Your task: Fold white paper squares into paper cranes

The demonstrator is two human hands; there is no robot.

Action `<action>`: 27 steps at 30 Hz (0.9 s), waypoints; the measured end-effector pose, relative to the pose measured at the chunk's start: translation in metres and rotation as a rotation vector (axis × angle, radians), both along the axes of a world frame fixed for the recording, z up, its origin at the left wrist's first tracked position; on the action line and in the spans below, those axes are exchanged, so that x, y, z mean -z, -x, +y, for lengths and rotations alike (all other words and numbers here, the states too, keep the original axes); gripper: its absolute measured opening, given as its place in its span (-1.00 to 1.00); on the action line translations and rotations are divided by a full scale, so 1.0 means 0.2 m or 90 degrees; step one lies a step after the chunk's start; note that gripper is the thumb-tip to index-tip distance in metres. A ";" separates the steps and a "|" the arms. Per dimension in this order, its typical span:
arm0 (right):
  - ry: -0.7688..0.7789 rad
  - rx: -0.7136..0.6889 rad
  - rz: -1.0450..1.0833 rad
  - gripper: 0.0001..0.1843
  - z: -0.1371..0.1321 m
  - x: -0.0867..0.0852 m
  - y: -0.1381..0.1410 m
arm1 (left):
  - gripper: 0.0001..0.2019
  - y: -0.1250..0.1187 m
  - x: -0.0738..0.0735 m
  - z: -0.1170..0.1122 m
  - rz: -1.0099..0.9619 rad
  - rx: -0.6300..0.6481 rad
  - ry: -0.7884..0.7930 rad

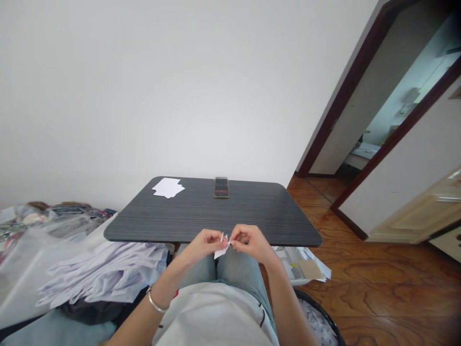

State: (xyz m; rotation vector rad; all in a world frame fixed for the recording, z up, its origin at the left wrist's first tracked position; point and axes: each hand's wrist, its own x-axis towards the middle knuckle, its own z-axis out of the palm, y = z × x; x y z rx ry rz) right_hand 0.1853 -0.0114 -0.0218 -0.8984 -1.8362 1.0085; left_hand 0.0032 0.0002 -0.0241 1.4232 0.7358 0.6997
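Note:
Between my hands, just off the near edge of the dark table (216,211), is a small piece of folded white paper (220,252) with pointed corners. My left hand (207,244) pinches it from the left, thumb against fingers. On the other side my right hand (248,241) grips a narrow tip of the same paper between thumb and forefinger. Parts of the paper are hidden behind my fingertips. Several loose sheets of white paper (167,187) lie overlapping at the table's far left. Near the back edge, in the middle, rests a phone (221,188).
White folded cloth (108,271) is heaped at the left, beside clear plastic bags (46,250). Right of my legs are a box of papers (298,266) and a dark bin (319,317) holding white scraps. A doorway opens at the right over the wooden floor (360,278).

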 end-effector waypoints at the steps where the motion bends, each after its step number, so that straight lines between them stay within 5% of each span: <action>1: -0.023 0.003 -0.021 -0.95 0.00 -0.01 -0.01 | -0.72 0.00 0.01 0.00 0.001 0.001 -0.004; 11: -0.119 0.042 -0.090 -0.90 -0.03 -0.04 -0.01 | -0.73 0.00 -0.01 0.00 0.013 -0.017 -0.013; 27: -0.191 0.156 0.077 -0.89 -0.03 0.05 0.10 | -0.72 -0.01 -0.05 -0.01 -0.037 -0.109 -0.038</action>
